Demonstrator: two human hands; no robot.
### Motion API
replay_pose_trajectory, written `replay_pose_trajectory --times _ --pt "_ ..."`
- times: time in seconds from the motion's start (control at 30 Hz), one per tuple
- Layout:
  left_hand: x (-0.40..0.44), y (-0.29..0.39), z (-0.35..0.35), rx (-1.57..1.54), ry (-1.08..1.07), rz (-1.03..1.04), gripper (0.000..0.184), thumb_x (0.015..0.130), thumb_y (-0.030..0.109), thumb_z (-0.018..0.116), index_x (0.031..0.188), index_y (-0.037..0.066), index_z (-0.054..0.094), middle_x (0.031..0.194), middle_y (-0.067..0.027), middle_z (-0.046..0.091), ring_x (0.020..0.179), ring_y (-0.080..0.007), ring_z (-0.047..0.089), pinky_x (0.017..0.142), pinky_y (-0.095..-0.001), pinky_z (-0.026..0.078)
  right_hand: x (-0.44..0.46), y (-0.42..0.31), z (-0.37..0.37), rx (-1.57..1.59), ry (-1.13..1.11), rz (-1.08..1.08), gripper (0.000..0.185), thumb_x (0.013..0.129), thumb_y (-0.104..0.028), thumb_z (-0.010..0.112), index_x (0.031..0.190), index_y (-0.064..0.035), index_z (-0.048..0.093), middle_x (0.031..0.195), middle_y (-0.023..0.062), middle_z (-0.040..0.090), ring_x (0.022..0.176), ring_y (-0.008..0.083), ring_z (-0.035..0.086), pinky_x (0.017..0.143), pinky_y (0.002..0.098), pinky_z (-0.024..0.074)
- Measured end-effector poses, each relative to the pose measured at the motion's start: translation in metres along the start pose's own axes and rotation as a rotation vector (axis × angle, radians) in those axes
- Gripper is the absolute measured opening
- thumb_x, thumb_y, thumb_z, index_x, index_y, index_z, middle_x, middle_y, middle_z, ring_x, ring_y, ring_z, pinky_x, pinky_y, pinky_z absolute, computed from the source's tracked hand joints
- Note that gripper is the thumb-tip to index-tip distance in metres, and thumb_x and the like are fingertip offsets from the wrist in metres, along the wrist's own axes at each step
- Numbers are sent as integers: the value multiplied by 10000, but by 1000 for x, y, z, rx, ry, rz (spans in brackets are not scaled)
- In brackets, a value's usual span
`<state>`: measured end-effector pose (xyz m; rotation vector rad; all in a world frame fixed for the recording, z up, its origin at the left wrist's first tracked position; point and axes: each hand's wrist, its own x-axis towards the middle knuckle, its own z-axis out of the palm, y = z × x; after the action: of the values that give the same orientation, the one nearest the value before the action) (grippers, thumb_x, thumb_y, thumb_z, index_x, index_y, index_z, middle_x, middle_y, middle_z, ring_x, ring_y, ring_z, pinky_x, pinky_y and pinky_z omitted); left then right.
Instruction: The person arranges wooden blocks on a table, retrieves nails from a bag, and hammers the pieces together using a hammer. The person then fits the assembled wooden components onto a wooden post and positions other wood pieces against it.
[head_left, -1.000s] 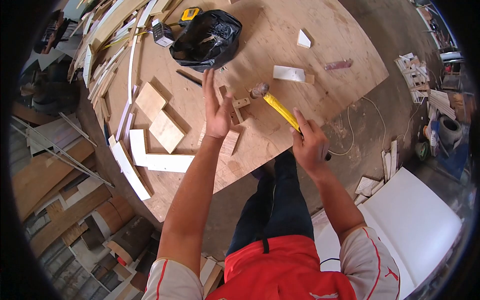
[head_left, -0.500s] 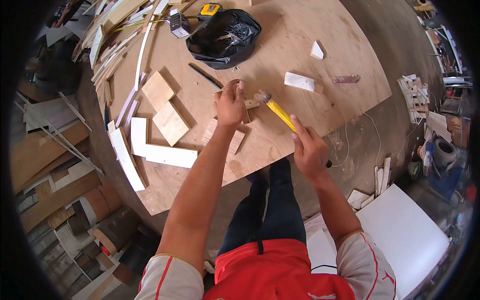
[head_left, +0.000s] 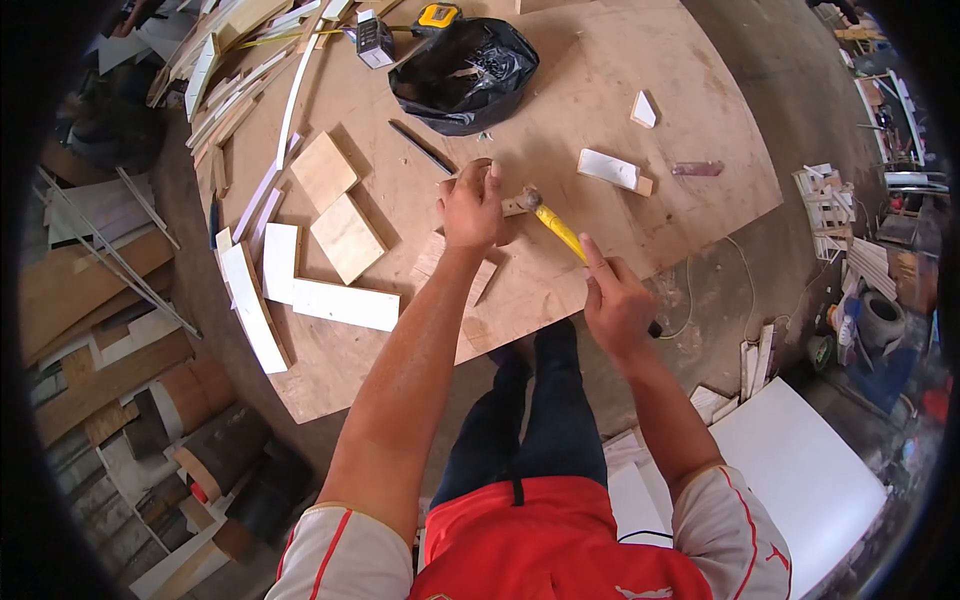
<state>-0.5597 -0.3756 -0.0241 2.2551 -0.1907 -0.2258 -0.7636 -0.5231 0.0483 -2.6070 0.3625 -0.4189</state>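
Observation:
My right hand (head_left: 618, 300) is wrapped round a hammer (head_left: 558, 230) with a yellow handle; its black end shows below my fist. The hammer's head hangs close to the end of a small piece of wood (head_left: 513, 207) at the middle of the table. Curled over that piece is my left hand (head_left: 472, 208), which hides most of it; any nail there is too small to make out. A wooden block (head_left: 482, 282) lies partly under my left wrist. Just beyond my left fingers lies a black pencil-like stick (head_left: 420, 146).
A black plastic bag (head_left: 465, 80), a small box (head_left: 375, 42) and a yellow tape measure (head_left: 437, 17) sit at the back. Square wood pieces (head_left: 347, 237) and white-faced boards (head_left: 345, 304) lie left, a white-faced block (head_left: 608, 169) right. Thin strips are piled at the far left.
The view has shifted slightly, so the table's things sit a little further right. The hammer tilts a little differently, its head still by the wood. Both hands keep their holds.

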Motion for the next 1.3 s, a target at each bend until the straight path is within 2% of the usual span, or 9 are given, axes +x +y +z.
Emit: replay_pose_trajectory --times 0.37,0.47,0.73,0.87,0.97,1.07,1.17,1.27,1.3 --pt "3 -2 2 13 24 11 441 1069 526 563 1320 193 707 1146 -106 762 1238 -366 571 1106 -520 372 -3 -1 0 43 -26 27 605 926 -67 718 1505 -221 638 901 98 671 736 319 679 638 446 543" --pt "0 -2 -2 25 -6 -17 428 1067 512 573 1324 197 706 1184 -90 766 1249 -366 569 1113 -523 371 -7 -7 1 139 127 27 617 918 -63 720 1510 -213 634 891 89 669 742 315 678 640 442 542" --pt "0 -1 1 69 12 -28 399 1071 471 575 1334 200 703 1179 -90 770 1267 -382 561 1130 -523 367 -1 -6 -1 24 -26 52 585 961 -88 705 1527 -209 617 913 97 681 765 331 690 669 442 550" --pt "1 6 0 77 -7 -14 396 1082 460 558 1351 200 690 1294 -129 715 1299 -394 549 1130 -537 390 0 8 -2 -24 -143 78 552 983 -104 698 1520 -206 623 929 114 679 766 342 687 672 453 546" --pt "-1 7 -5 118 -17 -6 448 1066 469 592 1367 145 666 1463 -216 589 1323 -443 542 1105 -548 449 0 20 -10 91 -2 84 566 950 -112 713 1498 -236 643 895 98 645 738 318 662 661 451 540" --pt "-9 26 -8 63 109 -64 489 1036 446 647 1305 38 668 1326 -279 661 1207 -472 631 1021 -537 518 13 38 -23 30 -31 104 540 956 -129 709 1483 -237 655 922 100 648 788 323 667 696 463 547" --pt "-5 18 -14 104 -51 -104 492 1015 421 678 1172 -45 689 1108 -305 728 1047 -475 709 902 -510 567 24 65 -13 -39 -25 45 531 952 -140 716 1472 -238 663 932 98 648 836 329 665 723 469 549" --pt "-1 22 -21 -54 3 -270 437 1012 376 681 1074 -55 709 959 -290 744 953 -453 737 820 -481 573 40 80 1 -61 -60 -22 565 917 -111 719 1464 -243 670 971 99 652 863 328 662 734 467 549" --pt "2 25 -27 -147 -18 -370 452 1039 379 673 1077 -68 725 949 -231 765 917 -346 754 798 -423 562 46 83 6 -94 -77 -39 568 915 -99 715 1463 -240 672 991 103 652 875 329 662 736 466 549"
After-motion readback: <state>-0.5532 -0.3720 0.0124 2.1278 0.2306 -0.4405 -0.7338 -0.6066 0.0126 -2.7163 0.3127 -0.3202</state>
